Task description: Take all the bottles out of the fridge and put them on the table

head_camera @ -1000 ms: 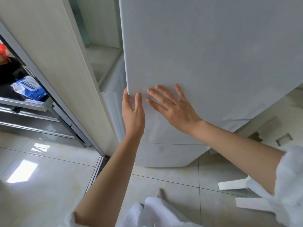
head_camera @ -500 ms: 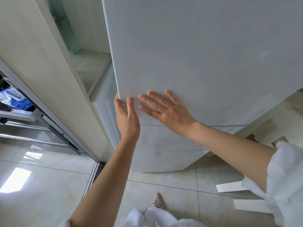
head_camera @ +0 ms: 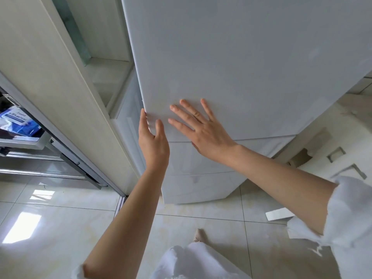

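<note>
White fridge door (head_camera: 241,67), right hand (head_camera: 203,129) flat with fingers spread, left hand (head_camera: 154,141) fingers straight at its edge

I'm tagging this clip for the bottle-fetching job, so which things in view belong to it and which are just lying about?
Part of the job:
- fridge door, shut, no bottles in view
- left hand, fingers at the door's left edge
- right hand, flat on the door front

Just lying about:
- blue packet in the open drawer at left
- white strip on the floor tiles
</note>
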A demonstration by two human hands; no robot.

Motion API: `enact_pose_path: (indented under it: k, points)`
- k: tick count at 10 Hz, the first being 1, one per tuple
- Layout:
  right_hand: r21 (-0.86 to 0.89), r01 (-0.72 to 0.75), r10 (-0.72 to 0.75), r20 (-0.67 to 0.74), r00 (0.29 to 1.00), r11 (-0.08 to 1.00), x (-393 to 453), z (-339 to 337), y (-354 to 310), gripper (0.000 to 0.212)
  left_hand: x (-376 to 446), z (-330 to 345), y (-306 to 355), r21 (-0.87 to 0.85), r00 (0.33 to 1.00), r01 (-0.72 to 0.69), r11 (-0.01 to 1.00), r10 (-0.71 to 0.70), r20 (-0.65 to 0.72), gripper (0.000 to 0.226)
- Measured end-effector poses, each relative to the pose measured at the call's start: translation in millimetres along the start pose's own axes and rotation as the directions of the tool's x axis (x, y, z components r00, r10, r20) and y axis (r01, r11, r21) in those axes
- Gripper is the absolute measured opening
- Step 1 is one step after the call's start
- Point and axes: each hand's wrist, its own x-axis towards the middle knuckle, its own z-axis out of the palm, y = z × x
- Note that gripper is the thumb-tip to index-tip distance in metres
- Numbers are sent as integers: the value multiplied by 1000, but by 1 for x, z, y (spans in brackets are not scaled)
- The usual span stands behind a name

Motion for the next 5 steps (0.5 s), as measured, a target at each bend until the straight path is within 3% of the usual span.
enact_pose_path:
  k: [2, 3, 5]
  points:
    - [286, -240, 207, 141, 968, 928, -34, -24, -10, 64, -26, -13, 1, -8, 999, 34, 999, -34, 19, 47]
    - [321, -325, 257, 234, 937, 890, -52, -30, -11, 60, -42, -18, 4, 46, 999, 28, 999, -30, 41, 43]
    - [385, -372, 295, 244, 924, 845, -99, -44, -21, 56, -78, -33, -4, 141, 999, -25, 990, 31, -38, 32]
